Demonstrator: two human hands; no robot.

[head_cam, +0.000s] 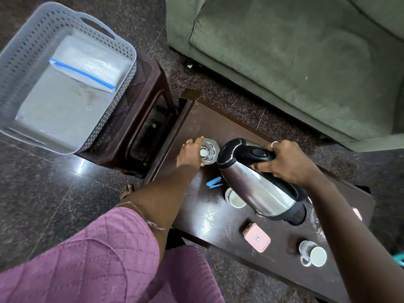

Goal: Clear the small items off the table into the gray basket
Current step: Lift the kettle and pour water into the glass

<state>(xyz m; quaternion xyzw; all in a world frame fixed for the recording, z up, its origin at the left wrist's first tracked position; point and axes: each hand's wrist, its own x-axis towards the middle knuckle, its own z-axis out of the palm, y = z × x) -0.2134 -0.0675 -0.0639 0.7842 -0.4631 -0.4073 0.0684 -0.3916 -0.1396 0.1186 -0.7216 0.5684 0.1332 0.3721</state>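
The dark table [196, 119] runs slantwise, its near long edge bordering open floor [43, 193] and its far edge facing a green sofa [284, 62] across a strip of floor. Just past the table's short end stands a brown stool [142, 110], a slim gap between them, and on it sits the gray basket [129, 51], which holds a flat zip bag [87, 66] and has much bare bottom beside it. The glass [209, 150] stands near that end of the table, close to the near edge. The left hand [190, 153] wraps it from the side, fingers and thumb curled round its wall. The right hand [288, 162] is clenched on the black handle of a steel kettle [258, 189] – tilted, its lid end just beside the glass; whether its base touches the table cannot be told. Behind the kettle lie a blue stapler [214, 183] and a white cup [235, 199]; further along – well apart – are a pink box [256, 237] and a mug [312, 253].
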